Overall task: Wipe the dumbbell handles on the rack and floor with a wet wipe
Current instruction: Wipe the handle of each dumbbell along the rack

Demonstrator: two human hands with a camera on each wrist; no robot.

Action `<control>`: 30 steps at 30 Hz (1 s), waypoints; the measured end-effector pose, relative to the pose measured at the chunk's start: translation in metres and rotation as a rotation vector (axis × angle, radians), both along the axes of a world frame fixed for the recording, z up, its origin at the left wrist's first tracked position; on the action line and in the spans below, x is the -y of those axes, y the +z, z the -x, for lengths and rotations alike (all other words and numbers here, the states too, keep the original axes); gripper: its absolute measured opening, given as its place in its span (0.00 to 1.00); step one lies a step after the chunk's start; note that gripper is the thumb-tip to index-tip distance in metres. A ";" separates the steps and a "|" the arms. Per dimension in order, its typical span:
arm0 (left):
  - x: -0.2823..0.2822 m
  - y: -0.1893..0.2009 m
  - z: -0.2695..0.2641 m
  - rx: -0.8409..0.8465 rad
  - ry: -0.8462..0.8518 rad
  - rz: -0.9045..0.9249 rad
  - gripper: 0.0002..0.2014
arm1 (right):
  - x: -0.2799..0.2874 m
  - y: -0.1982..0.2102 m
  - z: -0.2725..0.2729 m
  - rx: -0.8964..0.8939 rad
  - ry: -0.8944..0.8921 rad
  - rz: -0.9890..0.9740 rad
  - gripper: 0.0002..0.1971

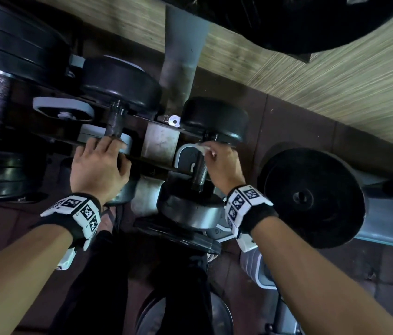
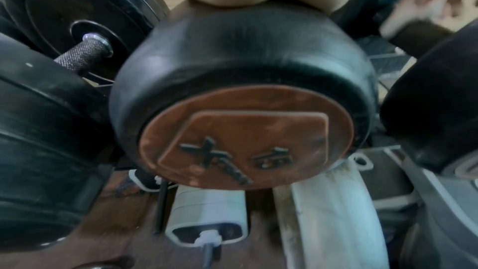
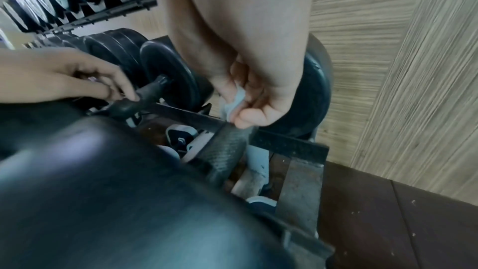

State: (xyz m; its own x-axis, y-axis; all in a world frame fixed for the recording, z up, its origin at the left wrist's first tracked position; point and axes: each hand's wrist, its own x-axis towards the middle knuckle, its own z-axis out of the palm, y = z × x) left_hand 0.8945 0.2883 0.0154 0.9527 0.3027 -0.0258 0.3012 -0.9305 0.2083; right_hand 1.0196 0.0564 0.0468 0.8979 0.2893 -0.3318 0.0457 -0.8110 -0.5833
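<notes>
A dumbbell with a knurled handle [image 1: 200, 170] [image 3: 227, 150] lies across the black rack rails [image 3: 287, 143]. My right hand [image 1: 208, 151] [image 3: 236, 117] pinches a small white wet wipe [image 1: 202, 148] [image 3: 236, 97] at the far end of that handle, close to the far head [image 1: 214, 119]. To the left, another dumbbell shows a dark handle [image 1: 116, 123] [image 3: 152, 89]. My left hand [image 1: 111, 147] [image 3: 116, 91] rests on its near head [image 2: 245, 69], with straight fingertips touching the handle. The brown end cap [image 2: 245, 136] fills the left wrist view.
Black weight plates [image 1: 14, 44] crowd the left side, and a large plate [image 1: 311, 197] stands at the right. A grey rack post [image 1: 181, 56] rises behind the dumbbells. Grey dumbbells [image 2: 207, 218] lie lower down. A wood-grain wall [image 1: 335, 76] backs the rack.
</notes>
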 end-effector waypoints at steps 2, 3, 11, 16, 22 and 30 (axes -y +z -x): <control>0.000 -0.001 0.000 -0.006 0.024 0.015 0.13 | -0.001 -0.005 0.011 -0.069 0.047 0.034 0.14; 0.002 0.000 0.001 -0.003 0.050 0.031 0.12 | 0.002 -0.006 0.018 -0.104 0.079 0.034 0.14; 0.098 0.012 -0.001 -0.168 -0.115 0.869 0.22 | 0.032 -0.022 0.051 -0.330 -0.004 -0.230 0.12; 0.115 0.004 -0.028 -0.230 -0.113 1.087 0.16 | 0.029 -0.019 0.072 -0.252 -0.430 -0.555 0.10; 0.097 -0.011 -0.066 -0.114 0.032 0.730 0.11 | 0.012 -0.044 0.090 0.002 -0.636 -0.369 0.06; 0.121 -0.005 -0.096 -0.140 -0.117 0.511 0.10 | -0.001 -0.052 0.096 0.265 -0.625 -0.161 0.15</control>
State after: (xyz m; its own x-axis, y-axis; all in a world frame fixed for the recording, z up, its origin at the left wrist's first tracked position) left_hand 0.9901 0.1671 0.0099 0.9561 0.1108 -0.2713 0.2595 -0.7503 0.6081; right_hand 0.9239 0.0577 -0.0050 0.9569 -0.2806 -0.0753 -0.2441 -0.6361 -0.7319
